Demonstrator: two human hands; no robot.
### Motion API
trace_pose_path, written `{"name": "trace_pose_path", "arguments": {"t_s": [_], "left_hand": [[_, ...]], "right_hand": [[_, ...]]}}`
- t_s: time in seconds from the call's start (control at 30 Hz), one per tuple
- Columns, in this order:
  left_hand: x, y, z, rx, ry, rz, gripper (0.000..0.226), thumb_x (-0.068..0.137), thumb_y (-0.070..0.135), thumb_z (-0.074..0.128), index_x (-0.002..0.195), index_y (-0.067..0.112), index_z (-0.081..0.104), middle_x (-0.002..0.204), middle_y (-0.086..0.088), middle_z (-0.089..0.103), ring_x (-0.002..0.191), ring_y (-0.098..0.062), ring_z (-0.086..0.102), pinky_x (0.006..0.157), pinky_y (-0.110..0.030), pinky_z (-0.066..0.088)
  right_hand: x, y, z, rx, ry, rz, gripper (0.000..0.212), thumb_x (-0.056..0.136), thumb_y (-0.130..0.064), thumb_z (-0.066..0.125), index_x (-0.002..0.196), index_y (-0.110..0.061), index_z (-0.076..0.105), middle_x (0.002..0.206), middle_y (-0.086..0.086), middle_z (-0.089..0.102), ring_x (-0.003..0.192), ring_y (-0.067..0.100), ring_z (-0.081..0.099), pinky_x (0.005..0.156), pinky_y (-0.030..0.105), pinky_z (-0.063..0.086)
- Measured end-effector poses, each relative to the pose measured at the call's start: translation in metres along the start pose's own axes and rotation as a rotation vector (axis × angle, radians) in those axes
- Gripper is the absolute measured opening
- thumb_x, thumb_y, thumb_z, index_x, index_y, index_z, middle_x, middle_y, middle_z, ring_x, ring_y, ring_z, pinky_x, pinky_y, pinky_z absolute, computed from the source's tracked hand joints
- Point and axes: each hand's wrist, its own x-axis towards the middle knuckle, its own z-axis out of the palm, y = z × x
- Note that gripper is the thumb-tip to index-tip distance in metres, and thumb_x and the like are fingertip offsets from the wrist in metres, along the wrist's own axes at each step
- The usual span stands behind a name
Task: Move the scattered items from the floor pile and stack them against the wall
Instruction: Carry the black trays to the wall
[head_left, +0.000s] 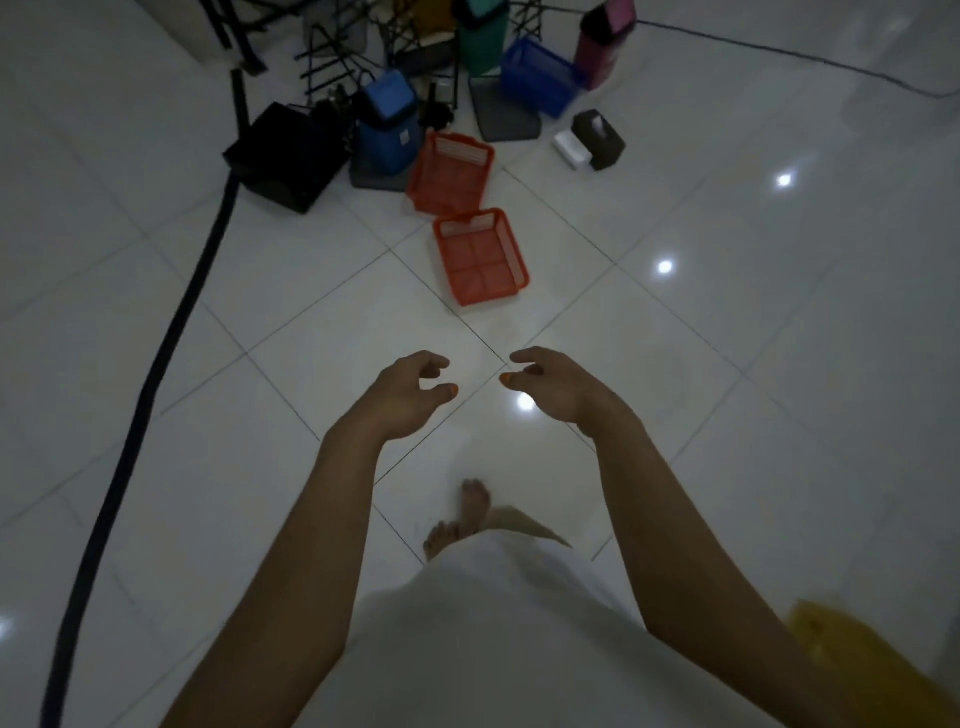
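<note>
Hands held out over the tiled floor (727, 364), seen from my head camera as I steer from afar: left hand (410, 395) and right hand (556, 387) both hover side by side, fingers loosely curled and apart, neither one gripping or touching anything. Ahead of both hands, well apart from them, lies the near orange basket (480, 257), flat on the floor with its mouth up; just beyond it, and touching or nearly touching it, a second orange basket (451, 174) tilts against the heap. Farther ahead still sits the rest of the pile: a blue lidded bin (389, 130) ahead and to the left, a black box (285, 156) farther left of it, a blue basket (540, 75), a green bin (483, 47) and a pink bin (605, 44) ahead and slightly right, and a dark tissue box (597, 137) beside a small white box (571, 150) ahead of the right hand. A dark hose or cable (156, 374) runs along the floor left of the left hand. I judge the task to be at an approach stage, with empty hands heading for the pile; the near orange basket looks the likeliest next pick. No finished stack against a wall shows here, so how much has been moved I cannot tell, and many items plainly remain.
</note>
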Motion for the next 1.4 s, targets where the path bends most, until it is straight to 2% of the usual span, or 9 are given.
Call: {"name": "trace_pose_path", "arguments": {"t_s": [0.23,0.43,0.57,0.67,0.8,0.9,1.17,1.3,1.4], "left_hand": [[0.014,-0.013,-0.035,-0.082,0.069,-0.056,0.043,0.092,0.029,0.062,0.134,0.021,0.05,0.133,0.0,0.051,0.105,-0.013,0.051,0.083,-0.024,0.039],[0.047,-0.014,-0.076,-0.141,0.159,-0.073,0.043,0.092,0.03,0.062,0.133,0.021,0.051,0.132,0.001,0.051,0.1,-0.013,0.054,0.072,-0.019,0.04],[0.065,-0.024,-0.099,-0.207,0.213,-0.079,0.043,0.092,0.03,0.063,0.132,0.022,0.051,0.13,0.003,0.052,0.098,-0.013,0.056,0.068,-0.018,0.042],[0.078,-0.038,-0.122,-0.204,0.199,-0.101,0.043,0.092,0.029,0.063,0.133,0.021,0.051,0.132,0.001,0.052,0.107,-0.015,0.054,0.077,-0.02,0.042],[0.104,-0.057,-0.179,-0.157,0.194,-0.112,0.044,0.091,0.03,0.063,0.133,0.022,0.051,0.134,0.0,0.051,0.109,-0.015,0.052,0.089,-0.025,0.041],[0.123,-0.068,-0.24,-0.138,0.218,-0.099,0.043,0.092,0.03,0.063,0.133,0.021,0.051,0.133,0.0,0.051,0.107,-0.014,0.051,0.087,-0.024,0.04],[0.179,-0.091,-0.371,-0.167,0.26,-0.074,0.041,0.092,0.028,0.063,0.131,0.022,0.053,0.127,0.004,0.051,0.102,-0.008,0.051,0.066,-0.009,0.037],[0.214,-0.099,-0.393,-0.177,0.191,-0.081,0.041,0.092,0.029,0.063,0.131,0.023,0.053,0.128,0.003,0.052,0.108,-0.009,0.051,0.071,-0.013,0.04],[0.249,-0.099,-0.41,-0.15,0.15,-0.103,0.042,0.092,0.03,0.063,0.131,0.022,0.052,0.13,0.002,0.052,0.109,-0.012,0.051,0.084,-0.021,0.041]], "right_hand": [[0.045,-0.054,0.015,-0.091,-0.07,-0.041,0.055,0.092,-0.04,0.062,0.142,-0.025,0.045,0.144,0.008,0.047,0.121,0.02,0.052,0.099,0.03,0.042],[0.086,-0.096,0.018,-0.162,-0.108,-0.08,0.055,0.092,-0.041,0.062,0.142,-0.026,0.045,0.145,0.008,0.046,0.123,0.022,0.051,0.105,0.037,0.042],[0.117,-0.125,0.022,-0.201,-0.12,-0.115,0.054,0.092,-0.041,0.062,0.141,-0.024,0.046,0.142,0.008,0.047,0.121,0.02,0.051,0.104,0.035,0.042],[0.14,-0.153,0.033,-0.215,-0.141,-0.132,0.054,0.092,-0.04,0.062,0.141,-0.023,0.046,0.141,0.009,0.048,0.118,0.018,0.05,0.1,0.033,0.043],[0.182,-0.203,0.058,-0.211,-0.149,-0.135,0.053,0.091,-0.039,0.063,0.139,-0.024,0.048,0.143,0.008,0.047,0.122,0.02,0.05,0.104,0.035,0.042],[0.208,-0.25,0.085,-0.189,-0.144,-0.148,0.053,0.091,-0.039,0.063,0.14,-0.024,0.048,0.143,0.008,0.046,0.122,0.019,0.051,0.101,0.033,0.043],[0.261,-0.347,0.142,-0.147,-0.149,-0.157,0.052,0.092,-0.038,0.062,0.14,-0.024,0.048,0.142,0.008,0.046,0.122,0.021,0.05,0.097,0.032,0.043],[0.297,-0.37,0.141,-0.137,-0.146,-0.118,0.052,0.092,-0.037,0.063,0.14,-0.023,0.048,0.141,0.008,0.046,0.12,0.022,0.051,0.1,0.037,0.045],[0.335,-0.384,0.131,-0.145,-0.134,-0.088,0.052,0.091,-0.037,0.064,0.139,-0.022,0.049,0.141,0.009,0.047,0.119,0.022,0.053,0.101,0.039,0.046]]}}
